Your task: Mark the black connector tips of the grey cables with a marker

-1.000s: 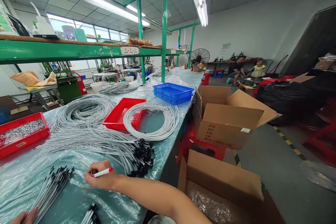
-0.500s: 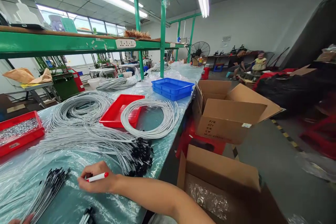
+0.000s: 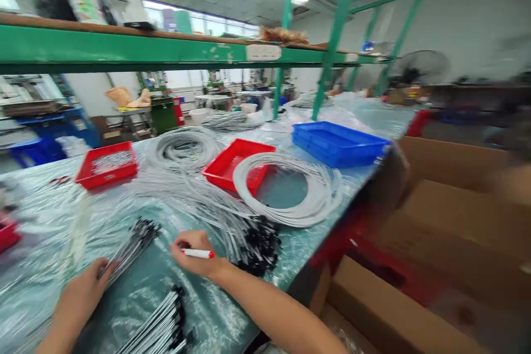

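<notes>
My left hand (image 3: 85, 290) is closed round a thin bundle of grey cables (image 3: 131, 249) whose black-tipped ends point away from me. In my right hand (image 3: 194, 265) is a white marker pen (image 3: 196, 253) with a red end, held just right of those black tips. A second bundle of cables (image 3: 153, 326) with black ends lies on the plastic-covered table between my forearms. Beyond my right hand spreads a larger heap of grey cables (image 3: 188, 193), its black connectors (image 3: 261, 243) gathered at the right.
Coiled white cable (image 3: 307, 207) overlaps a red tray (image 3: 222, 171). A blue tray (image 3: 340, 149) stands farther back; another red tray (image 3: 105, 180) holds small metal parts. Cardboard boxes (image 3: 398, 304) stand right of the table edge. A green shelf beam (image 3: 186, 52) crosses above the table.
The view has swung left, so the table's things appear farther right. More of my left hand and the second bundle shows. My right hand still holds the pen.
</notes>
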`<state>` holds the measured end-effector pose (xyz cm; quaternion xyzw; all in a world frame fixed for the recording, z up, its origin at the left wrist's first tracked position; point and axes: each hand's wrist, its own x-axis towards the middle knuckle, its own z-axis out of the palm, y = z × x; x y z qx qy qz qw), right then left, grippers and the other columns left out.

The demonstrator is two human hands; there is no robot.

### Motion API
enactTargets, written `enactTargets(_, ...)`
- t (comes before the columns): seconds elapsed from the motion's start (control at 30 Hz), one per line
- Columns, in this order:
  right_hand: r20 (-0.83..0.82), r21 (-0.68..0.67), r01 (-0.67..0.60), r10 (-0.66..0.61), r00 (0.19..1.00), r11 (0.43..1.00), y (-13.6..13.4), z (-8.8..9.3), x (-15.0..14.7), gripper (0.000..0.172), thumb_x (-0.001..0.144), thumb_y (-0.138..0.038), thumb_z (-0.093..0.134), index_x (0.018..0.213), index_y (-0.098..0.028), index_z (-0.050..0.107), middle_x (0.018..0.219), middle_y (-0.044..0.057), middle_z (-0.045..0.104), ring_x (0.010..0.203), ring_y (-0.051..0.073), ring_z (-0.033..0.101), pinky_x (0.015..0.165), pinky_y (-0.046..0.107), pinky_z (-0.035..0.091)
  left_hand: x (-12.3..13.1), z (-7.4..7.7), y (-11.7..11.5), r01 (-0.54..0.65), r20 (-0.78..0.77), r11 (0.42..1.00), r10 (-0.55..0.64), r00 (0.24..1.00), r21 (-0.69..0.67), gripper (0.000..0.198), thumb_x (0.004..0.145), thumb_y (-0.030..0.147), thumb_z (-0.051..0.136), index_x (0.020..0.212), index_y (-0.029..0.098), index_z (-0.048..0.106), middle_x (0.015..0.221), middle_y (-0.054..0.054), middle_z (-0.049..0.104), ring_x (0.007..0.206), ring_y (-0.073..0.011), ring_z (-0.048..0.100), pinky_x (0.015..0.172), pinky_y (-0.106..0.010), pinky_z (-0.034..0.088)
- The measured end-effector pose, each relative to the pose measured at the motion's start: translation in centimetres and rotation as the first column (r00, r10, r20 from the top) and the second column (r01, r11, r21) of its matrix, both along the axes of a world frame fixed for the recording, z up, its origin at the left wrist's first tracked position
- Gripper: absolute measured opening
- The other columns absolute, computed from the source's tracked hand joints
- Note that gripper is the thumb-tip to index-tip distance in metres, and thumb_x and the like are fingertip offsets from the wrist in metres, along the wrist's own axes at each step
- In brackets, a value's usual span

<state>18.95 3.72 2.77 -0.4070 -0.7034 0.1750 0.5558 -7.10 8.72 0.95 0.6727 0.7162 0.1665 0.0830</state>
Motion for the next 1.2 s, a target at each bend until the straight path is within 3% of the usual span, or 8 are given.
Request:
enactTargets(0.13, -0.198, -0.189, -0.034, -0.004, 0.980, 0.981, -0.6, -0.1, -0.1, 0.030, 0.086, -0.037, 0.040, 0.086, -0.010, 0.055, 0.065, 0.004, 0.050, 0.056, 0.008, 0.041, 0.052, 0.020, 0.031, 1.5, 3.1, -2.3, 0.033, 0.044, 0.997, -0.036, 0.998, 0.069, 0.054, 0.073, 0.066, 0.021, 0.074, 0.018, 0.046, 0.061, 0.000, 0.047, 0.058, -0.0073, 0.037, 0.061, -0.020, 0.021)
enactTargets(0.27, -0.340, -0.406, -0.172, 0.027, 0.940, 0.897, -0.1, -1.0, -0.2, 0.051, 0.087, -0.052, 0.031, 0.099, -0.008, 0.052, 0.053, 0.003, 0.048, 0.040, 0.008, 0.036, 0.040, 0.020, 0.026, 1.4, 2.6, -2.4, 0.097, 0.083, 0.977, -0.114, 0.990, 0.190, 0.051, 0.077, 0.059, 0.022, 0.066, 0.014, 0.045, 0.072, -0.002, 0.047, 0.066, -0.0062, 0.038, 0.064, -0.020, 0.022)
enactTargets(0.4, -0.421, -0.454, -0.227, 0.018, 0.907, 0.862, -0.7, -0.9, -0.1, 0.052, 0.082, -0.056, 0.040, 0.090, -0.007, 0.057, 0.052, 0.004, 0.048, 0.042, 0.009, 0.038, 0.041, 0.020, 0.030, 1.6, 2.2, -3.1, 0.085, 0.187, 0.996, -0.091, 0.978, 0.041, 0.053, 0.074, 0.064, 0.024, 0.066, 0.014, 0.041, 0.059, 0.002, 0.043, 0.056, -0.0048, 0.034, 0.058, -0.021, 0.019)
enactTargets(0.5, -0.405, -0.465, -0.168, -0.040, 0.913, 0.869, -1.2, -0.7, -0.1, 0.057, 0.083, -0.060, 0.036, 0.098, -0.008, 0.055, 0.042, -0.001, 0.038, 0.036, 0.009, 0.030, 0.036, 0.020, 0.024, 1.9, 3.0, -3.7, 0.227, 0.289, 0.973, -0.206, 0.935, -0.040, 0.055, 0.073, 0.065, 0.024, 0.069, 0.015, 0.048, 0.058, 0.003, 0.042, 0.056, -0.0037, 0.034, 0.056, -0.020, 0.021)
enactTargets(0.67, -0.371, -0.391, -0.113, -0.044, 0.928, 0.914, -0.7, -1.1, 0.2, 0.046, 0.083, -0.052, 0.044, 0.099, -0.010, 0.054, 0.052, 0.002, 0.047, 0.044, 0.010, 0.040, 0.043, 0.021, 0.033, 2.3, 4.4, -4.8, 0.473, 0.489, 0.867, -0.348, 0.800, -0.156, 0.053, 0.073, 0.061, 0.030, 0.081, 0.016, 0.056, 0.061, 0.002, 0.045, 0.054, -0.0021, 0.038, 0.053, -0.015, 0.029)
enactTargets(0.87, -0.438, -0.313, -0.121, -0.030, 0.898, 0.942, -0.3, 1.6, -1.1, 0.034, 0.083, -0.038, 0.048, 0.105, -0.013, 0.049, 0.093, 0.008, 0.060, 0.083, 0.012, 0.055, 0.074, 0.023, 0.042, 3.5, 5.4, -6.5, 0.709, 0.629, 0.617, -0.411, 0.660, -0.341, 0.050, 0.072, 0.061, 0.034, 0.083, 0.014, 0.049, 0.073, 0.000, 0.057, 0.042, -0.0002, 0.038, 0.040, -0.014, 0.029)
enactTargets(1.1, -0.258, -0.328, -0.363, 0.287, 0.923, 0.872, 1.2, 2.3, -7.2, 0.026, 0.078, -0.021, 0.046, 0.102, -0.012, 0.053, 0.082, 0.007, 0.063, 0.064, 0.011, 0.058, 0.051, 0.017, 0.040, 4.8, 3.1, -5.9, 0.578, 0.575, 0.712, -0.297, 0.762, -0.398, 0.060, 0.069, 0.065, 0.034, 0.104, 0.017, 0.042, 0.073, 0.001, 0.051, 0.046, -0.0011, 0.039, 0.041, -0.014, 0.031)
enactTargets(1.2, -0.092, -0.227, -0.279, 0.265, 0.960, 0.933, 1.9, 2.0, -7.5, 0.028, 0.078, -0.027, 0.052, 0.103, -0.016, 0.055, 0.083, 0.004, 0.063, 0.076, 0.014, 0.060, 0.065, 0.019, 0.044, 4.5, 1.2, -4.4, 0.554, 0.554, 0.756, -0.310, 0.772, -0.349, 0.065, 0.061, 0.072, 0.035, 0.091, 0.015, 0.045, 0.065, 0.000, 0.052, 0.043, -0.0028, 0.038, 0.039, -0.017, 0.032)
